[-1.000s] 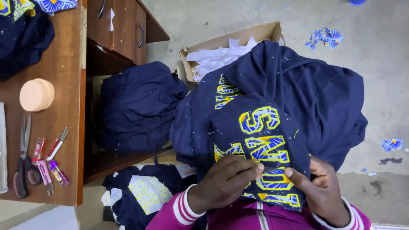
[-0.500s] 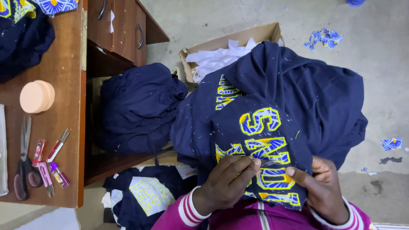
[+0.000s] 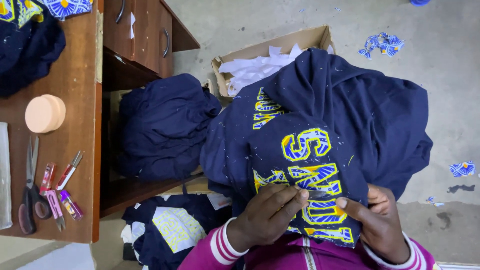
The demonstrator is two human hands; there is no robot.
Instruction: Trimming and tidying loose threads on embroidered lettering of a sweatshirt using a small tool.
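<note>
A navy sweatshirt (image 3: 350, 115) with yellow and blue patterned letters lies draped over my lap. My left hand (image 3: 267, 215) pinches the fabric at one letter. My right hand (image 3: 380, 225) holds a small slim metal tool (image 3: 316, 195) whose tip lies on the letter, next to my left fingertips. Both wrists wear magenta sleeves with white stripes.
A wooden desk (image 3: 75, 75) stands at left with black scissors (image 3: 27, 200), several small cutters (image 3: 60, 190), a round peach pad (image 3: 45, 113) and dark fabric. Navy garments (image 3: 165, 125) fill the shelf beneath. A cardboard box (image 3: 270, 50) holds white scraps. Blue fabric bits (image 3: 382, 44) dot the floor.
My hands have shifted slightly upward along the lettering, and the tool tip now rests against the letter by my left fingertips.
</note>
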